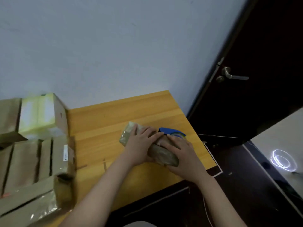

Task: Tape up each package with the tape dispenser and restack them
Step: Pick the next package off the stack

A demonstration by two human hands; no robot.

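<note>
The brown taped package [161, 155] lies slantwise on the yellow table [106, 120], with the blue tape dispenser [170, 132] just behind it. The left hand [141, 145] presses on its top with fingers straight. The right hand [179, 152] clasps its near end, fingers across the top and thumb tucked round the edge.

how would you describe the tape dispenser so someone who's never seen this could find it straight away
Find the yellow wooden table beside the dark door. Towards its right edge the right hand holds a brown package, and the tape dispenser sits just beyond that hand. It is the only bright blue thing, unlike the brown boxes stacked on the left.
</note>
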